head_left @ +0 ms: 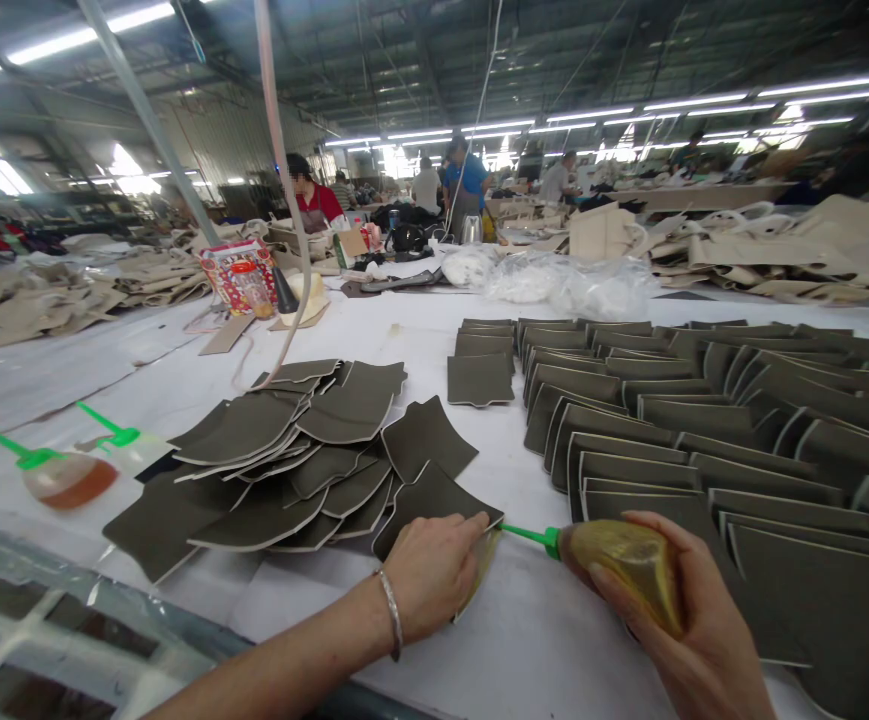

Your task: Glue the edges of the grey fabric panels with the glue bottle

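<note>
My right hand [693, 640] grips a squeeze bottle of amber glue [629, 565] lying on its side, its green nozzle [528, 535] pointing left. The nozzle tip meets the edge of a dark grey cut piece [434, 500] that my left hand [434, 575] pinches at its near corner; the underside by my fingers looks glue-coated. This piece is at the front of a loose heap of similar dark pieces [291, 450]. A silver bangle is on my left wrist.
To the right lie overlapping rows of dark pieces [704, 420]. Two more green-nozzled glue bottles [66, 475] lie at the left. A hose [280, 180] hangs over the white table [419, 330]. Beige fabric stacks, plastic bags and several people are farther back.
</note>
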`<action>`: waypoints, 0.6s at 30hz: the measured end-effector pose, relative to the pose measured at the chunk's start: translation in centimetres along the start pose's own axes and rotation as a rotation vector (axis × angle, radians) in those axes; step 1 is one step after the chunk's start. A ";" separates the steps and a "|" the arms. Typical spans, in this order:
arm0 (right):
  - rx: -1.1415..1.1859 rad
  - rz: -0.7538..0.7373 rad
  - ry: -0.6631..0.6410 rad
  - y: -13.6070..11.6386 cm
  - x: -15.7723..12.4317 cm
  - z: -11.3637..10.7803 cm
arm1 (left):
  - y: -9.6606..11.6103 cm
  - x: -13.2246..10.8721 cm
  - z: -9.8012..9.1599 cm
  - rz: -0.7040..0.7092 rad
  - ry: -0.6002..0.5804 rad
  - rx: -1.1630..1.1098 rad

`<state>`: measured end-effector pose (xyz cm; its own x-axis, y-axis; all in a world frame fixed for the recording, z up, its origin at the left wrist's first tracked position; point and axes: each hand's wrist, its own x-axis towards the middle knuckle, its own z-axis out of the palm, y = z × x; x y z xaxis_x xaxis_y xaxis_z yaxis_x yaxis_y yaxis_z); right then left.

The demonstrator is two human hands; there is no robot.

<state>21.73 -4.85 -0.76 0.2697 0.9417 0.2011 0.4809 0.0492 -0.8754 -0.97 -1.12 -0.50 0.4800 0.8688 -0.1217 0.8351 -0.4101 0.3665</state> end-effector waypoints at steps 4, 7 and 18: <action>-0.019 -0.036 -0.001 0.6 0.4 -0.1 | -0.1 0.4 -0.6 0.008 -0.050 -0.070; 0.035 0.042 -0.088 0.5 0.0 -0.3 | -0.1 0.4 -0.7 -0.006 -0.064 -0.107; 0.089 0.154 -0.078 0.1 -1.4 0.0 | 0.2 0.0 -0.4 -0.043 -0.011 -0.119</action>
<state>21.33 -6.20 -1.11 0.2672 0.9632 0.0302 0.3620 -0.0713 -0.9294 -0.90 -1.10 -0.05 0.4481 0.8814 -0.1492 0.8175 -0.3366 0.4673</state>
